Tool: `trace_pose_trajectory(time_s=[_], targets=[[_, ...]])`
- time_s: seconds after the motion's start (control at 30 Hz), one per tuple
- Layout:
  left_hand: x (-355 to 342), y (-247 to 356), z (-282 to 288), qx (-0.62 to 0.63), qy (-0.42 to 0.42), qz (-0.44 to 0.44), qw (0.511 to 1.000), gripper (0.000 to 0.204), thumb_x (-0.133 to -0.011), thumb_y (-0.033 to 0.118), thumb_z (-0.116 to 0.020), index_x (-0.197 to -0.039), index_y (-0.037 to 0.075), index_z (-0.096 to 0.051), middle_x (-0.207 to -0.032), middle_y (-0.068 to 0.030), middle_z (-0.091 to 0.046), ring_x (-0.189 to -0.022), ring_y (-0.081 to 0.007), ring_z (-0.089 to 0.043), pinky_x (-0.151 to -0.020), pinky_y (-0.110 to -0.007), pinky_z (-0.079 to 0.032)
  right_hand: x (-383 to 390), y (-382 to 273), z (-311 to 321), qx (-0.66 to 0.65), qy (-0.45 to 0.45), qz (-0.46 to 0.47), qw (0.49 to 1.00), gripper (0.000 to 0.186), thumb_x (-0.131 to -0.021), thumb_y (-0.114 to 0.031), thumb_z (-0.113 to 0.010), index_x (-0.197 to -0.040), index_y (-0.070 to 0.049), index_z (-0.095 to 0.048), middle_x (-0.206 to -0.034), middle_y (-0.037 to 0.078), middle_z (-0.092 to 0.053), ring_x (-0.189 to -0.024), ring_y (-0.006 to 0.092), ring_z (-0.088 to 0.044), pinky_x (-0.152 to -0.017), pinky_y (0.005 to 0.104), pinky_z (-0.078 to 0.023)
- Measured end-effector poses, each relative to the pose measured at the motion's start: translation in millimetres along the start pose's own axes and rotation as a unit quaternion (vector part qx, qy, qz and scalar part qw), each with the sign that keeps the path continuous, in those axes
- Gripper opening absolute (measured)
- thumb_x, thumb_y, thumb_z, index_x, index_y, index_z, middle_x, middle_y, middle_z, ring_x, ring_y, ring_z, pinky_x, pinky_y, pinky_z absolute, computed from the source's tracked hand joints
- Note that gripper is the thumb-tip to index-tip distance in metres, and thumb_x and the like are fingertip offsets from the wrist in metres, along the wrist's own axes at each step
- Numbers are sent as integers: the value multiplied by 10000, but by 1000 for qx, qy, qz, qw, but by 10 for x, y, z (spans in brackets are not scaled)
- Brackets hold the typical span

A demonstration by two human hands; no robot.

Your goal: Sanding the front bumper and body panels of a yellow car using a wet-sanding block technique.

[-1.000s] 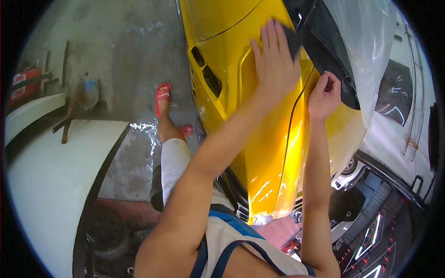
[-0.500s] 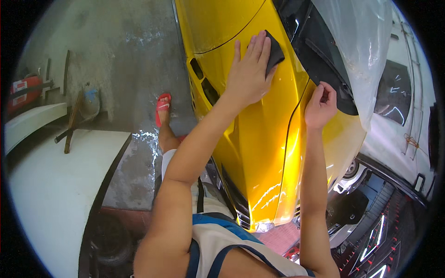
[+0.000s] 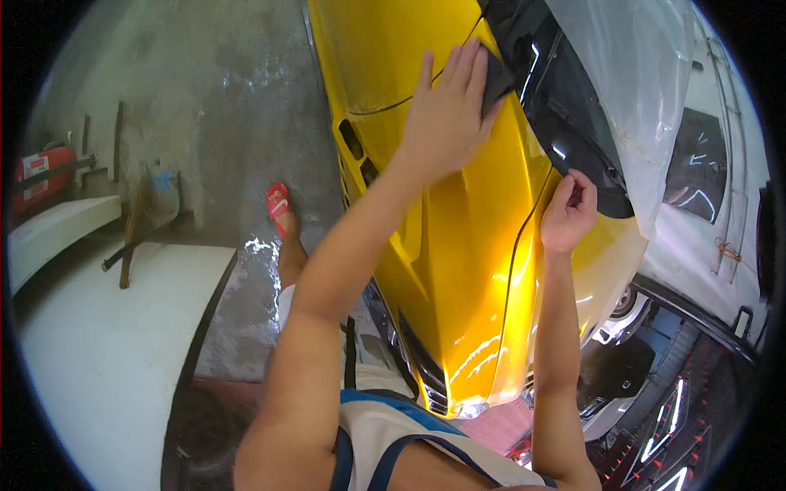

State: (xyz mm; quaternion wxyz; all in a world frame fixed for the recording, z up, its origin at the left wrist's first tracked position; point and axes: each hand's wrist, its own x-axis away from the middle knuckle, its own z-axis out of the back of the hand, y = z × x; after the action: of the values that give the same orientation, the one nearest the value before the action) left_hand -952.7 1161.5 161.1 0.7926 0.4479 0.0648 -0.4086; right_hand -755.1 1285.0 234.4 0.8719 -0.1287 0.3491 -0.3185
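Observation:
My left hand (image 3: 446, 114) lies over a dark grey pad (image 3: 496, 80) on the yellow car body panel (image 3: 458, 237). Its fingers are stretched forward, and the thumb closes along the pad's near side; the palm hides much of the pad. Whether the pad is cloth or abrasive sheet I cannot tell. Close to the base of the dark windscreen (image 3: 565, 90), my right hand (image 3: 569, 211) is loosely curled, thumb against the fingers, with nothing visible inside. It is beside the panel seam; contact with the car is unclear.
Clear plastic sheeting (image 3: 639, 106) hangs over the windscreen's right side. A white curved panel (image 3: 106, 344) stands at lower left, near a broom (image 3: 135, 217) and a red cylinder (image 3: 45, 176). Wet-looking concrete floor (image 3: 237, 106) lies left of the car. Another car (image 3: 606, 368) is at lower right.
My left hand has slid the pad slightly farther forward and right, toward the windscreen edge. My right hand keeps its curled pose, while the whole view has shifted a little.

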Motion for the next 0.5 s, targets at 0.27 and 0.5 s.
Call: trace_pose_trajectory(time_s=[0.27,0.5], targets=[[-214,-143,62,6,-10,-22,1000,680,-1012,367,-487,-1530,-37,-310,-1617,-187,-294,-1472,-343,-342,-1205,-578,-179,47,-26,-24,6,-13,-5,1000,99,-963,-12,-597,-1033,24,-657,-848,27,-590,-641,67,-466,-567,220,-386],[-325,-76,115,4,-34,-5,999,682,-998,357,-508,-1518,-45,-326,-1601,-191,-325,-1468,-345,-348,-1199,-585,-189,22,-94,22,25,-22,-12,999,101,-961,-10,-597,-1033,29,-655,-832,23,-578,-631,64,-445,-553,218,-368]])
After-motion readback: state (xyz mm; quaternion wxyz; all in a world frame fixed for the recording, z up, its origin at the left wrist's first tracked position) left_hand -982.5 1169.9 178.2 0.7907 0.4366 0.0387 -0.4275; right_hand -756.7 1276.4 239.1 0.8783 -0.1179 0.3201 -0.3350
